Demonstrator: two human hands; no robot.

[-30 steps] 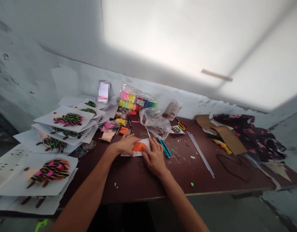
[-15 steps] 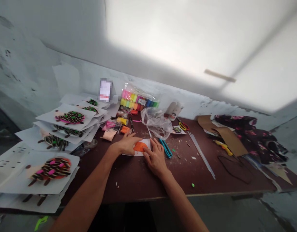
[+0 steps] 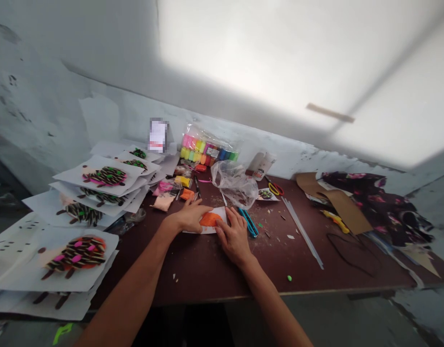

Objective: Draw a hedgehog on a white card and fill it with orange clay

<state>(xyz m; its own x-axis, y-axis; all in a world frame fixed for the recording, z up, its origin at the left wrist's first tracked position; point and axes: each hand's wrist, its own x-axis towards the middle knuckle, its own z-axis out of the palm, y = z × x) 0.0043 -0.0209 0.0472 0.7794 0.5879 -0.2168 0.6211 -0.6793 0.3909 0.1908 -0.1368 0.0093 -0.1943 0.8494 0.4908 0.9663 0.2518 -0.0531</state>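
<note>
A white sheet of paper (image 3: 210, 230) lies on the brown table between my hands. Spread over its middle is a flat patch of orange modelling clay (image 3: 210, 220). My left hand (image 3: 190, 215) rests open on the paper's left side, its fingers reaching to the clay's left edge. On the other side my right hand (image 3: 235, 234) lies open across the paper's right edge, the thumb touching the clay's right end. Blue-handled scissors or a similar teal tool (image 3: 248, 222) lie just right of my right hand. An orange clay packet (image 3: 187, 193) sits behind my left hand.
Stacked sheets with clay hedgehogs (image 3: 73, 255) fill the left. Behind are a bag of coloured clays (image 3: 209, 149), a crumpled plastic bag (image 3: 236, 185), a white bottle (image 3: 264, 166) and red-yellow scissors (image 3: 274, 187). Glue sticks (image 3: 303, 233) and a yellow glue gun (image 3: 335, 221) lie right.
My right thumb and fingers have shifted very slightly to the right on the paper, showing a little more of the orange clay. My left hand stays in place.
</note>
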